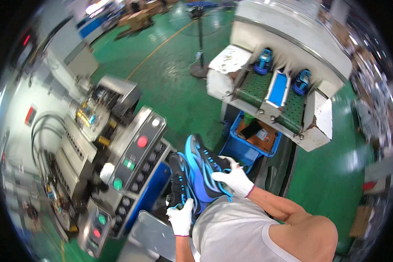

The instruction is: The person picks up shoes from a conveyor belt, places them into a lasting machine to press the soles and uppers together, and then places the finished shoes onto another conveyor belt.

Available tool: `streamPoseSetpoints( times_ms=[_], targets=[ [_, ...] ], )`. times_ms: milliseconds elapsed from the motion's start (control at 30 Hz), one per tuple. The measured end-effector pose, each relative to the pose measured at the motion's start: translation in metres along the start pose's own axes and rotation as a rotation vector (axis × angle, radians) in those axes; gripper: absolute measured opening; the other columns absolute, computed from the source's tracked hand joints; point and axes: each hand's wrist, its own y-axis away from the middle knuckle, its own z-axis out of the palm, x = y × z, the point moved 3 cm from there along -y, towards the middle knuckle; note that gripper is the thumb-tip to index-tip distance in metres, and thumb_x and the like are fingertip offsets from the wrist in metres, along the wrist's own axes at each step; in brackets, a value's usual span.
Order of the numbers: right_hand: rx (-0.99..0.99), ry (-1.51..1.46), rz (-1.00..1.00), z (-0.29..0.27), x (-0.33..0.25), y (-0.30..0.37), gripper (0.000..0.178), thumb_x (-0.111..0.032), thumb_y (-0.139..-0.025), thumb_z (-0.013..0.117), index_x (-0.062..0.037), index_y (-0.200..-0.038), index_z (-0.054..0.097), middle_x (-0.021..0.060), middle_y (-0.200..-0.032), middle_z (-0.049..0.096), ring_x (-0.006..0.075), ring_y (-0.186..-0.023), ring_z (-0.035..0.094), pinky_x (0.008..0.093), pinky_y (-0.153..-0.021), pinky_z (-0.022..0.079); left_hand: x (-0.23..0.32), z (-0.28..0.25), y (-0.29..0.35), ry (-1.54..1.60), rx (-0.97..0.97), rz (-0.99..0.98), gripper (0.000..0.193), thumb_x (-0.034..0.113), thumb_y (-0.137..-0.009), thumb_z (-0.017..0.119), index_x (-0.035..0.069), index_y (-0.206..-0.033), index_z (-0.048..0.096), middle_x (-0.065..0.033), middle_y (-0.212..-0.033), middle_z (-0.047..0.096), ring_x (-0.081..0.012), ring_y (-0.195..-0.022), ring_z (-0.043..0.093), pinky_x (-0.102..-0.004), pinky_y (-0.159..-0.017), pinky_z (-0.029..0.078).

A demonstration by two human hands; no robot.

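Shoe pair: inner shoe (199, 169) and outer shoe (177, 178), both held up left of the blue crate (245, 149).
We note black uppers with blue lacing details on both, toes pointing away from us. The inner shoe, closer to the crate, tilts, showing a bright-blue sole edge that turns purple-blue rearward. The outer shoe, farther from the crate, leans the opposite way; contact between them is unclear.
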Motion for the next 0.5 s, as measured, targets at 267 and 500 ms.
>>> streamPoseSetpoints(
  times_ms=[267,500],
  targets=[
    [0.678,-0.102,-0.146,-0.237,-0.046,-0.032,0.075,-0.013,-0.079,0.083,0.0020,-0.142,0.046,0.0158,-0.124,0.066,0.0212,-0.110,0.065,0.0363,-0.099,0.052,0.256,0.189,-0.050,-0.276,-0.445,0.445,0.047,0.026,-0.081,0.083,0.001,-0.119,0.071,-0.0098,-0.105,0.076,-0.0212,-0.093,0.071,-0.0378,-0.089,0.056],
    [0.945,0.718,0.045,-0.338,-0.068,-0.096,0.078,-0.023,-0.081,0.079,0.0034,-0.146,0.044,0.0312,-0.127,0.064,0.0410,-0.119,0.064,0.0446,-0.103,0.050,0.367,0.369,-0.106,-0.726,-0.465,0.788,0.075,0.046,-0.080,0.072,-0.004,-0.131,0.050,-0.0251,-0.114,0.070,-0.0437,-0.112,0.066,-0.0469,-0.104,0.047]
  ],
)
